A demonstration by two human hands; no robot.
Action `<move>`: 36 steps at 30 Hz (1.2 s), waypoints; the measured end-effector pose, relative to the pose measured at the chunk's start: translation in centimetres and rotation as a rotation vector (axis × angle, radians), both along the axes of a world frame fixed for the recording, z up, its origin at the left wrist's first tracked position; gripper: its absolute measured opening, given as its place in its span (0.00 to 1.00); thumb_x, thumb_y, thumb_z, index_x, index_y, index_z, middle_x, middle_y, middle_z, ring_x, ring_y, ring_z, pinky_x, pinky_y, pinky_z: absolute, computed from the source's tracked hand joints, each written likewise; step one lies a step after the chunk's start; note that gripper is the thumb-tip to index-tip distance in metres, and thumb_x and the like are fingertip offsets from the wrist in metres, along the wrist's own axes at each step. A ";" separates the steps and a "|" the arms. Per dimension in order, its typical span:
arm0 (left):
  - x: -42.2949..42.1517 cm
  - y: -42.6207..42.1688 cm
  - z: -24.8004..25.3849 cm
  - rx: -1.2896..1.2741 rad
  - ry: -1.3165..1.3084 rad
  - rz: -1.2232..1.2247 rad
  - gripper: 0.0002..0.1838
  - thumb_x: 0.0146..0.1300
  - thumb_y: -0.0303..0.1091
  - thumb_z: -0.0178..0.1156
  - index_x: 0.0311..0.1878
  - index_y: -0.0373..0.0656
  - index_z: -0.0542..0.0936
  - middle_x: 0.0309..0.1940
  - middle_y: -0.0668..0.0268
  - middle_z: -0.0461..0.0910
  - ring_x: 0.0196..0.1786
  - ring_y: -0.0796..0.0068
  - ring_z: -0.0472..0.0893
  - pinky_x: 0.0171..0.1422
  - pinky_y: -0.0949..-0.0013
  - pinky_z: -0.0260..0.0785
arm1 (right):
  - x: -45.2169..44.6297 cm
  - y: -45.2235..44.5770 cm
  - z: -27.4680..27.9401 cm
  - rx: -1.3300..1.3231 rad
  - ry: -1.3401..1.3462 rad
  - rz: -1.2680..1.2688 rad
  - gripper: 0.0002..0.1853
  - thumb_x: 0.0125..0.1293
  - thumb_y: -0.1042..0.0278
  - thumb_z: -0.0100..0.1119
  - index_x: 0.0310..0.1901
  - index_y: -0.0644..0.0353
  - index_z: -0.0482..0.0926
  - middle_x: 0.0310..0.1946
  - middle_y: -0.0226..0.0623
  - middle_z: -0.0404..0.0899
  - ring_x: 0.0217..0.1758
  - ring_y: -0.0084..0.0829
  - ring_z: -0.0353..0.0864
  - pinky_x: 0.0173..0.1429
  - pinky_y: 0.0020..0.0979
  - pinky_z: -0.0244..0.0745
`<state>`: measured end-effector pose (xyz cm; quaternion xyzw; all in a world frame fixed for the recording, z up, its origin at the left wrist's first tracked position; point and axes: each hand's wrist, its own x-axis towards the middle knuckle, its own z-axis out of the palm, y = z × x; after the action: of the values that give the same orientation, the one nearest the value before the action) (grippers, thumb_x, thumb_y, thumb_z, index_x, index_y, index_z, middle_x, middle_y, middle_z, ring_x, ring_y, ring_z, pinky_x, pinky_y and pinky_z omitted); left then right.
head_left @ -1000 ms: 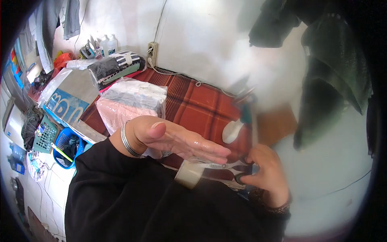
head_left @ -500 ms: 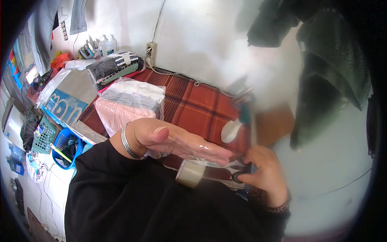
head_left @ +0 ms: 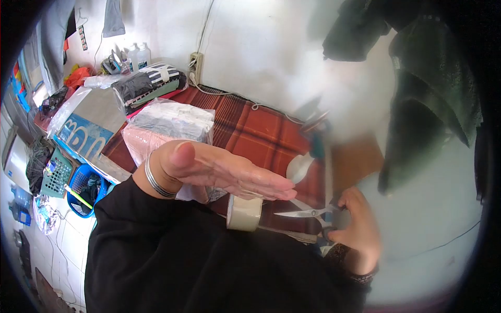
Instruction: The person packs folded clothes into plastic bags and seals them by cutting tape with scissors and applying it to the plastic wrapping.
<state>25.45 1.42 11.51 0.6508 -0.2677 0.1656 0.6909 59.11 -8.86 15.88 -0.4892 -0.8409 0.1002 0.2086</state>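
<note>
My left hand, a silver bangle at its wrist, is stretched out flat, palm partly showing and fingers straight. Just below its fingers is a roll of clear packing tape, close against my black clothing. A pair of scissors points left toward the tape, its blades beyond my left fingertips. My right hand grips the scissors by the handles, which the fingers partly hide. Behind my left hand sits a bundle of folded cloth in clear plastic, its lower part covered by the hand.
A red plaid cloth covers the surface ahead. A striped packed bundle, an iron and bottles stand at the back left. Baskets, one blue, are on the floor at left. Dark cloth hangs at right.
My right hand has moved right and slightly down, bringing the scissor blades into plain view. My left hand has shifted slightly left and up, still flat.
</note>
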 end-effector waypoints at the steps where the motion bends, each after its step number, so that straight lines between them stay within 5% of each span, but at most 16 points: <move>1: 0.1 0.0 0.4 -0.001 0.000 -0.003 0.73 0.49 0.87 0.39 0.74 0.21 0.44 0.77 0.38 0.42 0.81 0.51 0.39 0.81 0.52 0.30 | 0.0 0.0 0.1 -0.009 -0.004 -0.013 0.28 0.28 0.68 0.74 0.36 0.63 0.72 0.36 0.42 0.70 0.43 0.48 0.72 0.47 0.40 0.69; 13: 1.5 -0.6 2.8 0.201 0.002 -0.171 0.72 0.50 0.85 0.48 0.74 0.21 0.43 0.77 0.39 0.39 0.81 0.50 0.39 0.81 0.49 0.29 | -4.3 0.8 1.3 0.206 -0.029 0.222 0.27 0.27 0.69 0.77 0.34 0.60 0.74 0.34 0.39 0.72 0.41 0.45 0.74 0.43 0.40 0.70; 36: 1.0 -2.1 1.5 0.101 0.008 -0.068 0.74 0.48 0.87 0.44 0.74 0.21 0.42 0.77 0.40 0.39 0.81 0.52 0.40 0.81 0.52 0.31 | -4.4 0.7 -0.2 0.027 -0.068 0.216 0.25 0.33 0.67 0.77 0.35 0.60 0.74 0.35 0.40 0.73 0.42 0.46 0.75 0.43 0.40 0.71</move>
<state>26.47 -0.72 12.97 0.6761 -0.2947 0.1256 0.6635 54.73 -8.19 15.65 -0.3960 -0.8966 0.0938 0.1745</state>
